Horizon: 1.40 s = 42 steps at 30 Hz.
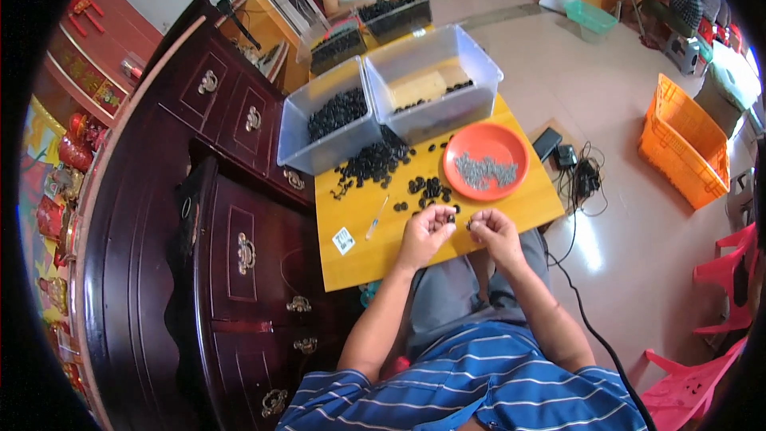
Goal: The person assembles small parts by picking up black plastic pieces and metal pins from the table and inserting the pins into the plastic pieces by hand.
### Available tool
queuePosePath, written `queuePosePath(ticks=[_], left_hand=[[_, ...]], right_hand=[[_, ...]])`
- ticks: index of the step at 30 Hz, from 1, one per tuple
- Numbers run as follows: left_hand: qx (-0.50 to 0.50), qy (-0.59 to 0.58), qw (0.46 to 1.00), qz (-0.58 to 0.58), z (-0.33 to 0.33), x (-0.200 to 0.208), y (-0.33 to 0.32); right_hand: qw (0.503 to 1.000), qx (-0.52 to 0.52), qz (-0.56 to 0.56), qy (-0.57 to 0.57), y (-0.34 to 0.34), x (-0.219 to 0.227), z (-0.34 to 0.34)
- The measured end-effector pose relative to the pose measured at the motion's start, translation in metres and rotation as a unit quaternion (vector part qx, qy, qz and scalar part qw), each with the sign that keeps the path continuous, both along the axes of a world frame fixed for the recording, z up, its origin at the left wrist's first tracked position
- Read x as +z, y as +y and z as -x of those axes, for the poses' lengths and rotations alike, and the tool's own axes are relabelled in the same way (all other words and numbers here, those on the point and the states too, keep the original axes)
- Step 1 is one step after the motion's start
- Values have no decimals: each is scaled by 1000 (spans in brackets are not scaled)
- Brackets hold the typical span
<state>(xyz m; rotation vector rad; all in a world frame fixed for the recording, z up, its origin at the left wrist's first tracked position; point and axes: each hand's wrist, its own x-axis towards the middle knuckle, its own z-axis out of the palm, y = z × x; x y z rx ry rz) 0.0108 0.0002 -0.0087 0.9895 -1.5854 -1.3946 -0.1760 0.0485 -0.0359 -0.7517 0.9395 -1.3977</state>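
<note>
My left hand (425,233) pinches a small black part at the near edge of the yellow table (359,259). My right hand (492,231) is close beside it, fingers closed on a tiny piece, probably a grey metal one. Loose black parts (427,189) lie just beyond my hands. An orange plate (511,144) with several small grey metal pieces (483,169) sits to the right of them.
Two clear plastic bins stand at the table's far side, the left bin (299,148) full of black parts, the right bin (479,72) nearly bare. A dark wooden cabinet (231,215) is at left. An orange crate (682,144), red chairs and cables are at right. Other people sit farther off.
</note>
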Motion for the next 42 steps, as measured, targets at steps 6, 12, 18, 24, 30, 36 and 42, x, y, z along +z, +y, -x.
queuePosePath(ticks=[6,12,18,24,30,36,42], left_hand=[[-4,2,1000,-16,7,6,-2],[-22,5,1000,-5,8,6,-4],[-13,2,1000,-11,7,10,-2],[-16,5,1000,5,8,18,0],[-14,9,1000,19,9,24,-1],[-19,-10,999,29,13,30,1],[-19,-12,1000,18,14,31,7]], right_hand=[[1000,-8,-2,-14,-1,2,6],[1000,-6,-7,-15,-1,3,8],[1000,-11,-10,-8,1,4,8],[1000,-18,-4,-2,2,12,8],[1000,-12,14,-18,2,18,10],[1000,-16,11,-17,5,20,13],[1000,-17,8,-17,12,22,14]])
